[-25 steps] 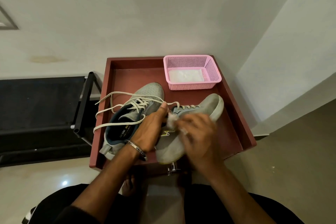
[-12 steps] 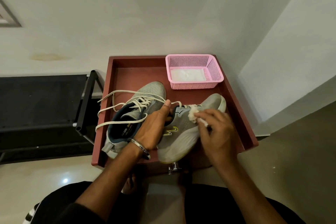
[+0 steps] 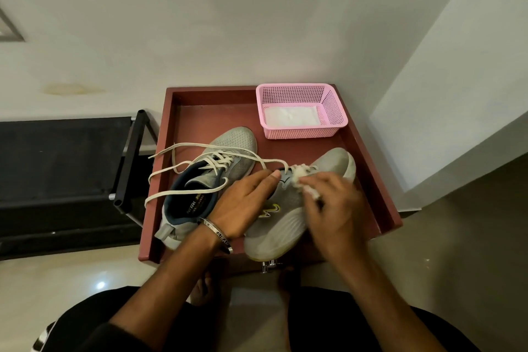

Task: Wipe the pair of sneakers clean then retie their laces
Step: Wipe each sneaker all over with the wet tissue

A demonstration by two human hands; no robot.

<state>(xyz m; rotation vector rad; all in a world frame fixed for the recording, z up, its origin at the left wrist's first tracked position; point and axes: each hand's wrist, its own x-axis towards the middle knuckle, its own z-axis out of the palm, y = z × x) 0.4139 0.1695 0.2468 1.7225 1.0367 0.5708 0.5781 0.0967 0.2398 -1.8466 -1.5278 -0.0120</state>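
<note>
On a red tray (image 3: 183, 123), the left hand (image 3: 243, 206) grips the right-side sneaker (image 3: 288, 208) while the right hand (image 3: 334, 208) pinches a white wipe (image 3: 300, 181) against its upper; short, firm strokes would clean best.

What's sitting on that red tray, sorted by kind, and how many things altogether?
Grey sneakers: 2, the left sneaker and the right sneaker
Pink basket: 1
White wipes: 2, a wad in the right hand and a pad in the basket
Total: 5
</note>
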